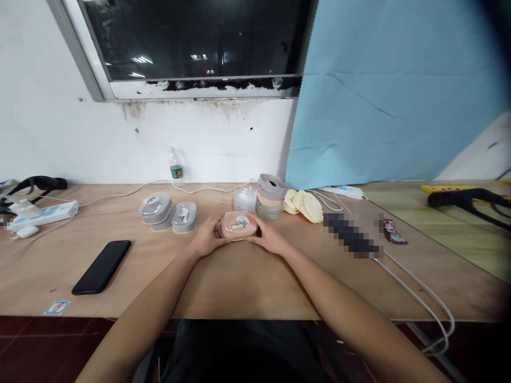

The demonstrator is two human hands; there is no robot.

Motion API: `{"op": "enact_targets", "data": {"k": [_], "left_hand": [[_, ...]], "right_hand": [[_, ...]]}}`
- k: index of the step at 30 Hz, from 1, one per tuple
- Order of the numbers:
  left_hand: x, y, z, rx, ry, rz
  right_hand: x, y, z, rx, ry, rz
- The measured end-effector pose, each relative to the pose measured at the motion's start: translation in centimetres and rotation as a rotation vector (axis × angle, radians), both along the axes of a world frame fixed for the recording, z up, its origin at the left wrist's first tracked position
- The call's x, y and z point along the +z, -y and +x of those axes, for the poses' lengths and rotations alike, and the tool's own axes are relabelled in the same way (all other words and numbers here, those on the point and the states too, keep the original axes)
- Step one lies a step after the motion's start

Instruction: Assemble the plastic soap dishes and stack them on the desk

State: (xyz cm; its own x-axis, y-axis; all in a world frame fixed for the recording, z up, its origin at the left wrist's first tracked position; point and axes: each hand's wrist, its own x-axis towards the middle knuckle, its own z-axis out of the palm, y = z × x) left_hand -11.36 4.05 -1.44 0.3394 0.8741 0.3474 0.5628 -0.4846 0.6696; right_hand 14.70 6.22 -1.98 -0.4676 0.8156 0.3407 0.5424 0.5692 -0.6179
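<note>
Both of my hands hold a small pink oval box with a clear lid (238, 225) that rests on the wooden table (247, 276). My left hand (207, 238) grips its left side, fingers curled against it. My right hand (266, 238) grips its right side the same way. Just behind the box stands a stack of grey, pink and green box bases (270, 198), next to a pile of yellow sponges (304, 205) and a round clear lid (245, 199).
Grey lidded boxes (156, 208) (184, 217) sit to the left. A black phone (101, 266) lies near the front edge. A white power strip (43, 214), cables, a water bottle (175, 166) and a second power strip (344, 191) line the back.
</note>
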Motion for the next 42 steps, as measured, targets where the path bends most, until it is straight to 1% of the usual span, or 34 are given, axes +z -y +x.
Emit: {"op": "enact_targets", "data": {"k": [4, 10, 13, 15, 16, 18, 21, 23, 25, 27, 30, 32, 35, 37, 39, 42], "left_hand": [[0.4, 0.5, 0.6, -0.025, 0.027, 0.065], [0.5, 0.5, 0.3, -0.097, -0.139, 0.081], [0.8, 0.5, 0.1, -0.045, -0.201, 0.107], [1.5, 0.5, -0.2, 0.055, -0.237, 0.153], [1.9, 0.5, -0.6, 0.132, -0.24, 0.177], [2.8, 0.5, -1.5, 0.338, -0.207, 0.215], [4.0, 0.3, -3.4, 0.683, -0.166, 0.23], [4.3, 0.2, -4.5, 0.823, -0.21, 0.199], [4.3, 0.2, -5.3, 0.885, -0.28, 0.139], [4.2, 0.1, -5.7, 0.911, -0.335, 0.089], [4.2, 0.1, -5.7, 0.94, -0.356, 0.065], [4.2, 0.1, -5.7, 0.946, -0.34, 0.062], [4.2, 0.0, -5.8, 0.96, -0.299, 0.08], [4.3, 0.0, -5.9, 0.972, -0.271, 0.094], [4.3, 0.0, -6.0, 0.98, -0.254, 0.1], [4.3, 0.1, -6.1, 0.987, -0.245, 0.096]], "right_hand": [[-0.1, -0.1, 0.2, 0.02, -0.029, -0.014], [-0.6, -0.4, 0.1, 0.075, -0.033, 0.03], [-0.9, -0.5, 0.0, 0.023, -0.025, 0.057], [-1.1, -0.6, 0.0, -0.032, -0.032, 0.012], [-1.2, -0.7, 0.0, -0.055, -0.038, -0.024], [-1.3, -0.8, 0.0, -0.078, -0.039, -0.078], [-1.3, -0.8, 0.1, -0.066, 0.007, -0.047], [-1.2, -0.8, 0.1, -0.053, 0.042, -0.012], [-1.1, -0.7, 0.1, -0.053, 0.064, 0.004], [-1.1, -0.7, 0.2, -0.049, 0.069, 0.015], [-0.9, -0.9, 0.2, -0.051, 0.031, 0.06], [-0.5, -1.2, 0.5, -0.142, -0.037, 0.1], [0.7, -1.9, 1.7, -0.403, -0.195, 0.189], [1.5, -2.5, 3.2, -0.565, -0.3, 0.269], [2.1, -3.1, 5.3, -0.717, -0.361, 0.334], [2.5, -3.8, 8.6, -0.935, -0.334, 0.394]]}}
